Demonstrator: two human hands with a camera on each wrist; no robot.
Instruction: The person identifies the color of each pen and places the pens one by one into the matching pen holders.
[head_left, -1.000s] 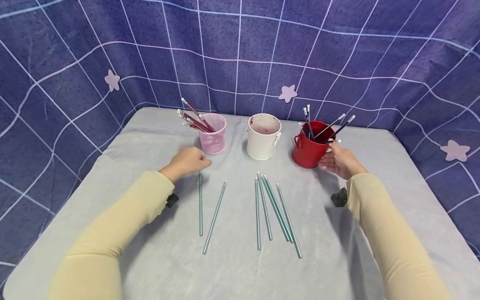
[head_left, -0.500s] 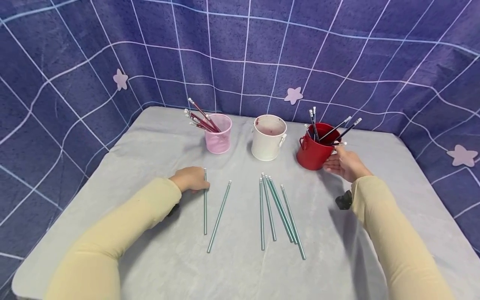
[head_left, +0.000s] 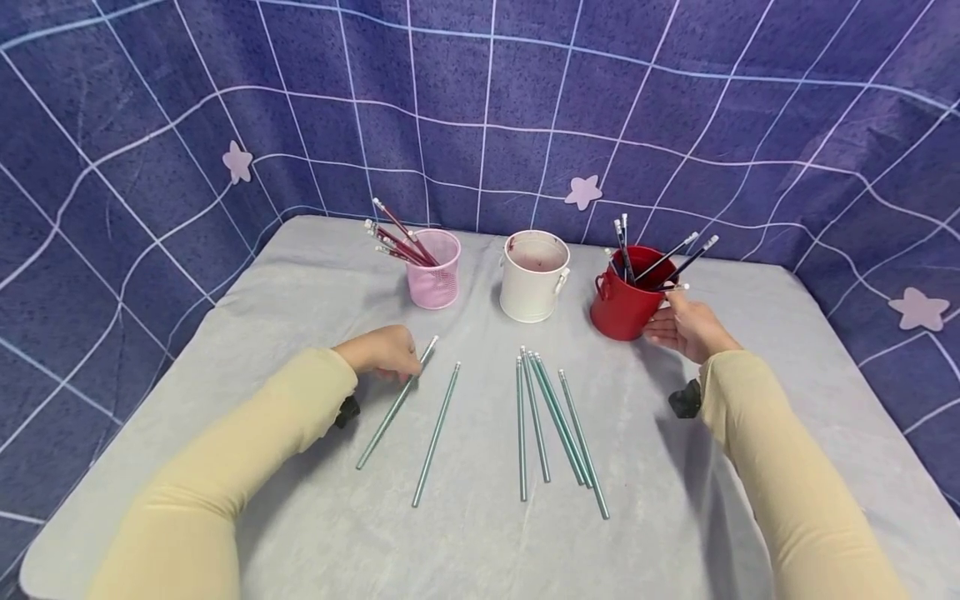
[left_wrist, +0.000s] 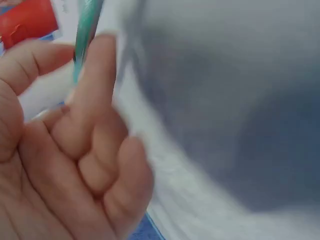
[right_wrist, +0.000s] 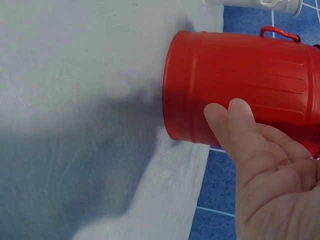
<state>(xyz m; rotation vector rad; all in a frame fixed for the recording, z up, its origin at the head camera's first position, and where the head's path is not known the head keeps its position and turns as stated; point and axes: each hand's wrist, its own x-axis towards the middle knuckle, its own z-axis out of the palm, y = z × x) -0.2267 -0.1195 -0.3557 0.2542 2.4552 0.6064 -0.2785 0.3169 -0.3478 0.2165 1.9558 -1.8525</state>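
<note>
Working before a purple-blue gridded cloth [head_left: 465, 83], at a grey-covered worktop [head_left: 480, 542]. Lining up a pink cup [head_left: 433, 287], white pail [head_left: 528, 292] and red pail [head_left: 622, 312] along the back, presumably for giving the front over to loose pencils [head_left: 522, 433]. Apparently separating colours, with maroon pencils [head_left: 392, 218] in the pink cup and dark pencils [head_left: 693, 259] in the red pail. Pinching a green pencil [head_left: 382, 427] in the left hand [head_left: 384, 350], near the eraser end, probably for easy turning; slanting toward the near left. Resting the right hand [head_left: 693, 327] seemingly against the red pail's outer side, extending two fingers, perhaps for steadying; hiding thumb and forefinger, so impossible to tell gripping from mere touching.
</note>
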